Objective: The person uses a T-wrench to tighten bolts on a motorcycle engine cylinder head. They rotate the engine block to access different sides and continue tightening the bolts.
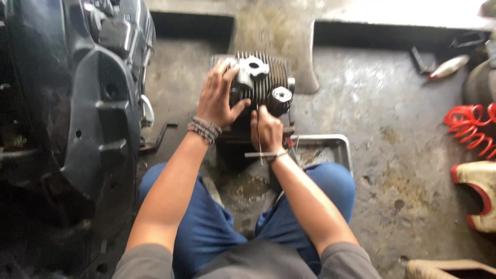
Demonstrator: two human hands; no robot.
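Fingers [223,77] of the left hand [217,98] spread wide over the top and side of a finned engine cylinder [263,85], gripping it, while the right hand [267,129] is curled shut around the cylinder's lower edge. That cylinder stands on the stained concrete floor [392,134] between the person's knees, beside a metal tray [330,147] and a black scooter body [88,103].
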